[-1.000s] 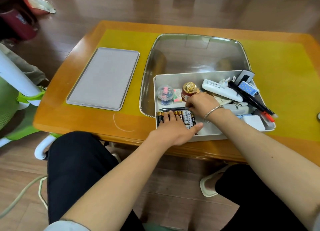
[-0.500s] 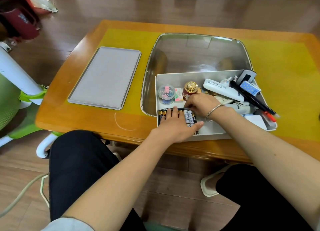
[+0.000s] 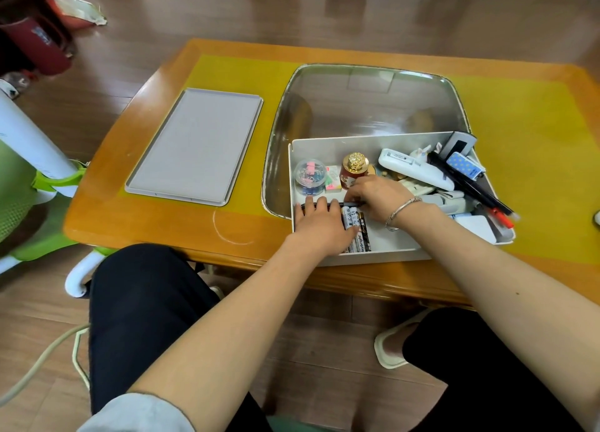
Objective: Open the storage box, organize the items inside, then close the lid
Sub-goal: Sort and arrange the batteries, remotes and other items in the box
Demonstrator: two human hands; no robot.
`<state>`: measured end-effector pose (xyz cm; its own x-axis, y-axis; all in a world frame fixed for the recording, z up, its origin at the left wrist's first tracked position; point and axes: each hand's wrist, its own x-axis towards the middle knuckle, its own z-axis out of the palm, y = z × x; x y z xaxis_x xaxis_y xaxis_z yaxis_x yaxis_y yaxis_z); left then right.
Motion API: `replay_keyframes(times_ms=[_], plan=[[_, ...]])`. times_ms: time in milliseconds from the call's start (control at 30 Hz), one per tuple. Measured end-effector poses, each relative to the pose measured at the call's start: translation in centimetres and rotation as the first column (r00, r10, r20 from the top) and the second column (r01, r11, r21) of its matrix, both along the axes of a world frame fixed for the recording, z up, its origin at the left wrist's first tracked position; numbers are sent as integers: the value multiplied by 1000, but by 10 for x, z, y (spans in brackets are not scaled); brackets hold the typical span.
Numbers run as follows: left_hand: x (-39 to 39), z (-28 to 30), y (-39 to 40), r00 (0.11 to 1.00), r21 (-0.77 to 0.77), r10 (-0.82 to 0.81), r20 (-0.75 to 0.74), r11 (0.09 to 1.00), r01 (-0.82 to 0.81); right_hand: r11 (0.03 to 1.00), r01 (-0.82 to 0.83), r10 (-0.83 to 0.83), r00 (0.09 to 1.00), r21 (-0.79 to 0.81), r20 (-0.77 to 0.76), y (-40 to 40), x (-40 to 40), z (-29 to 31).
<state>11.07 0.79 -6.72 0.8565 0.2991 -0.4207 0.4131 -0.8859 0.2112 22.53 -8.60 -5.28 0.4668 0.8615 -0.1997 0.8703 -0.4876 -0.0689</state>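
The open white storage box (image 3: pixel 383 258) stands at the table's near edge. Its grey lid (image 3: pixel 194 146) lies flat to the left. My left hand (image 3: pixel 319 225) rests palm down on a row of batteries (image 3: pixel 355 230) in the box's front left corner. My right hand (image 3: pixel 376 198) pinches a black pen (image 3: pixel 337 204) lying across the batteries' far ends. Behind them sit a round clip case (image 3: pixel 310 175), a pink-green sticky pad (image 3: pixel 332 180) and a gold-capped red bottle (image 3: pixel 355 168). A white device (image 3: pixel 412 168) and markers (image 3: pixel 470 185) crowd the right side.
A shiny metal tray (image 3: pixel 367 103) lies under the box's far part, on a yellow mat (image 3: pixel 535 146) over the wooden table (image 3: pixel 136 224). A green and white chair (image 3: pixel 29 185) stands at the left. My knees are under the table's front edge.
My left hand slid a little further onto the batteries. My right hand shifted left and lowered onto the black pen beside the bottle.
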Motion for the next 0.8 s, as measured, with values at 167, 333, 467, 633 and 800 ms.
replay_keyframes(times_ms=[167,333,467,633,800], plan=[[1,-1,0,1000,-5,9,6,1000,-9,999,37,-37,999,17,22,-2,-2,0],[0,-3,0,999,-6,16,28,1000,-16,981,107,-110,994,161,9,-17,-7,14],[0,-3,1,999,-11,12,44,1000,-12,885,258,-303,951,387,56,-37,-9,34],[0,-2,1,999,-16,16,42,1000,-15,744,456,-578,806,488,126,-72,2,43],[-1,-2,1,998,-14,21,52,1000,-20,634,582,-727,672,510,137,-105,9,44]])
